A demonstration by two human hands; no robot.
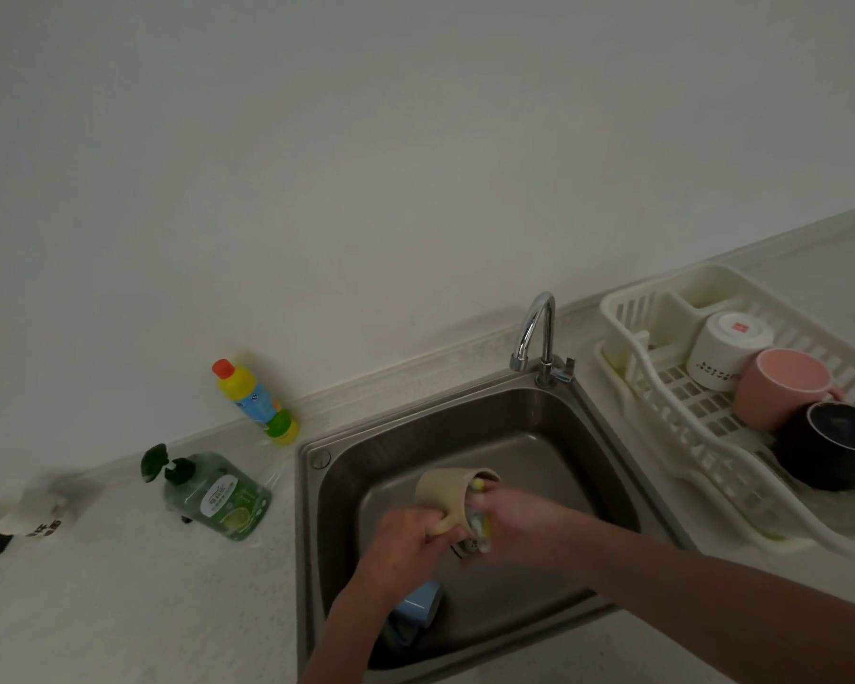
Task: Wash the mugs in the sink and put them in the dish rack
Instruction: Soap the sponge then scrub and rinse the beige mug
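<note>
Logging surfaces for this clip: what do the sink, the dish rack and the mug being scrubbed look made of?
Sink: brushed stainless steel, grey with a dull sheen. Dish rack: cream moulded plastic with slotted walls. Beige mug: probably matte ceramic, though it could be plastic.

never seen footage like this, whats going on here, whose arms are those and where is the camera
There is no machine here. One camera sits on a person's head and looks down, so the arms are that person's own. The left hand grips a beige mug by its handle over the sink. The right hand pushes a yellow sponge into it. A blue mug lies in the sink. In the dish rack on the right sit white, pink and black mugs. Soap bottles stand on the left.
</note>
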